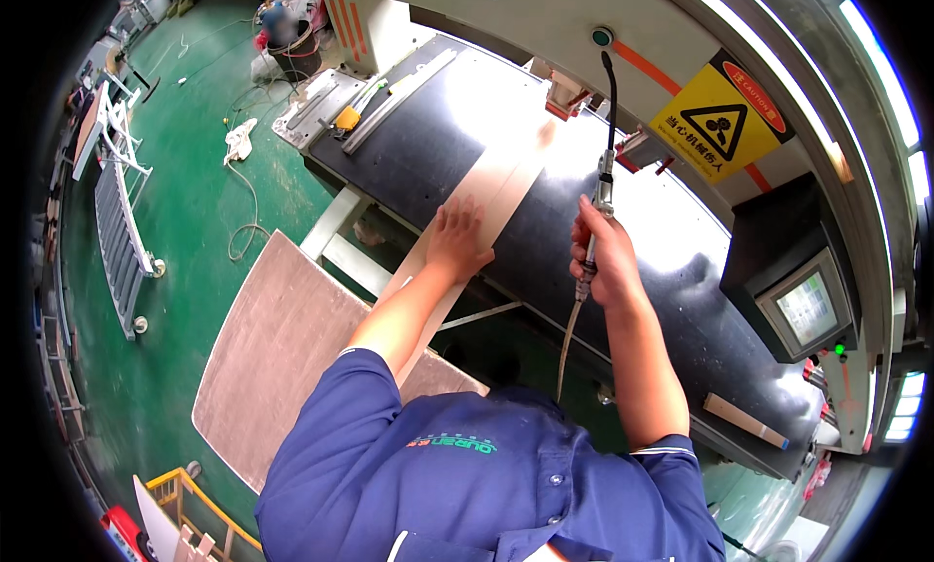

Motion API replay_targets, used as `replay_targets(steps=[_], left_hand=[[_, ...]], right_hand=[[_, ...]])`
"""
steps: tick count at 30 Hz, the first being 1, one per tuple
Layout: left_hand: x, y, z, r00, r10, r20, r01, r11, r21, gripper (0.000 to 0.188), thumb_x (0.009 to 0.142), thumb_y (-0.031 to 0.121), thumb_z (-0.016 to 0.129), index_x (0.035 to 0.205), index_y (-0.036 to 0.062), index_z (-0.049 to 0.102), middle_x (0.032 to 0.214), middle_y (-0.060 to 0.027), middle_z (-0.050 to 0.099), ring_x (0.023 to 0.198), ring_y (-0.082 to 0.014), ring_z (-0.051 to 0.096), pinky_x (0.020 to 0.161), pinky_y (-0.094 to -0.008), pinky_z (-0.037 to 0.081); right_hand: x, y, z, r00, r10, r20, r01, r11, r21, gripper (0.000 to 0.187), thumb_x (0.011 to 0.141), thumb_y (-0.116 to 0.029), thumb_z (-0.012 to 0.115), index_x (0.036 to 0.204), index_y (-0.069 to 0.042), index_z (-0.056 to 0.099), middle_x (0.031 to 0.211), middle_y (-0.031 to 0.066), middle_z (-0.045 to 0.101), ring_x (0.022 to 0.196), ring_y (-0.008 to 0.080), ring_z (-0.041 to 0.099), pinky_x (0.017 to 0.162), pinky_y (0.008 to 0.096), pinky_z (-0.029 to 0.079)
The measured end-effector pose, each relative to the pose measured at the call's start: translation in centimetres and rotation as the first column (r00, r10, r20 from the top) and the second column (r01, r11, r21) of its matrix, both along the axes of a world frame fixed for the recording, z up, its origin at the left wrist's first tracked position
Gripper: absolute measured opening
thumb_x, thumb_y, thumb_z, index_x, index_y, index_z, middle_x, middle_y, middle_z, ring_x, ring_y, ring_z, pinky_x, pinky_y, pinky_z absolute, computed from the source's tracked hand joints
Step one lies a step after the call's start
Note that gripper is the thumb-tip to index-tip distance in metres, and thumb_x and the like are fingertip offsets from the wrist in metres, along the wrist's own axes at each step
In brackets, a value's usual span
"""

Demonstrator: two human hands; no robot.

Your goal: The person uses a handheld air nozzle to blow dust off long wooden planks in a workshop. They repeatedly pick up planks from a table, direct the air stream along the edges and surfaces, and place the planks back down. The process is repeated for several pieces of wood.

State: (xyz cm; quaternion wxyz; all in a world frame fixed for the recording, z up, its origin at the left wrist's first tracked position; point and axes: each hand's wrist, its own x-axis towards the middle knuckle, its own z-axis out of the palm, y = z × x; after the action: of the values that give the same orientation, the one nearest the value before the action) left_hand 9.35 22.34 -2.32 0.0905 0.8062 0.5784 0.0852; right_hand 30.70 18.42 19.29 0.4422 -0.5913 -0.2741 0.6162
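A long pale wooden board reaches from beside my body across the black machine table, its far end under the machine's beam. My left hand lies flat on the board, fingers stretched out and slightly apart. My right hand is closed around an air blow gun, held upright above the table to the right of the board. Its thin black nozzle points away from me, toward the beam, and a hose hangs from its lower end.
A brown wooden panel is at the left, partly under the board. A screen is mounted at the right, below a yellow warning sign. A short wood strip lies on the table's right. Metal rails lie at the far left.
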Motion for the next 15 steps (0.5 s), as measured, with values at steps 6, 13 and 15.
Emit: replay_targets(steps=[6, 13, 15], left_hand=[[-0.1, 0.0, 0.4, 1.000, 0.000, 0.009, 0.000, 1.000, -0.010, 0.091, 0.083, 0.050, 0.068, 0.154, 0.0105, 0.027, 0.162, -0.0150, 0.021, 0.151, -0.0382, 0.014, 0.123, -0.0521, 0.011], [-0.1, -0.1, 0.4, 0.999, -0.004, 0.032, 0.004, 1.000, 0.001, 0.090, 0.083, 0.050, 0.068, 0.154, 0.0106, 0.028, 0.162, -0.0149, 0.022, 0.151, -0.0383, 0.015, 0.123, -0.0527, 0.012], [-0.2, -0.1, 0.0, 0.999, -0.008, 0.043, 0.007, 1.000, 0.017, 0.090, 0.083, 0.050, 0.068, 0.154, 0.0106, 0.029, 0.161, -0.0147, 0.023, 0.151, -0.0383, 0.015, 0.123, -0.0531, 0.012]], right_hand=[[-1.7, 2.4, -0.3, 0.999, -0.033, 0.036, 0.033, 0.999, -0.003, 0.035, 0.096, -0.042, 0.065, 0.083, -0.013, 0.050, 0.071, -0.0011, 0.048, 0.057, 0.0091, 0.044, 0.046, 0.0268, 0.035], [-2.3, 3.7, -0.6, 0.996, -0.076, -0.038, 0.075, 0.997, -0.028, 0.038, 0.095, -0.044, 0.066, 0.079, -0.014, 0.050, 0.069, -0.0012, 0.047, 0.056, 0.0098, 0.044, 0.046, 0.0264, 0.034], [-3.2, 3.7, 0.0, 0.992, -0.098, -0.081, 0.095, 0.995, -0.040, 0.039, 0.096, -0.045, 0.066, 0.078, -0.015, 0.049, 0.070, -0.0008, 0.048, 0.056, 0.0101, 0.044, 0.046, 0.0262, 0.034]])
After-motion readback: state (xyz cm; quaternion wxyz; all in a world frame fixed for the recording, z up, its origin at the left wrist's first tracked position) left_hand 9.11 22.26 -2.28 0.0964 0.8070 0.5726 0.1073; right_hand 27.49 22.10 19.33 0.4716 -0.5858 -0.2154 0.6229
